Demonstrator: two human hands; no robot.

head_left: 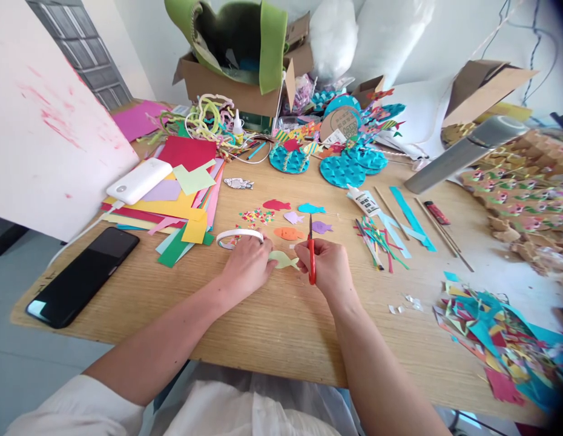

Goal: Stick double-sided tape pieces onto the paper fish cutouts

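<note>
My left hand (pixel 247 261) is closed on a white roll of tape (pixel 240 234), its thumb by the tail end of a pale green paper fish (pixel 283 260). In my right hand (pixel 329 266) is a pair of red-handled scissors (pixel 312 260), blades pointing away from me. My right fingertips meet the green fish's other end, beside a tiny white piece. Just beyond lie an orange paper fish (pixel 288 233), a red one (pixel 276 205), a blue one (pixel 311 208), a purple one (pixel 322 227) and a small lilac one (pixel 293 217). Colored paper bits (pixel 256 215) are heaped near the tape.
Colored paper sheets (pixel 186 154), a white power bank (pixel 140 180) and a phone (pixel 84 275) are on the left. A glue tube (pixel 364 200), thin paper strips (pixel 390 248), sticks (pixel 445 233), a grey bottle (pixel 463 154) and paper scraps (pixel 499 339) occupy the right.
</note>
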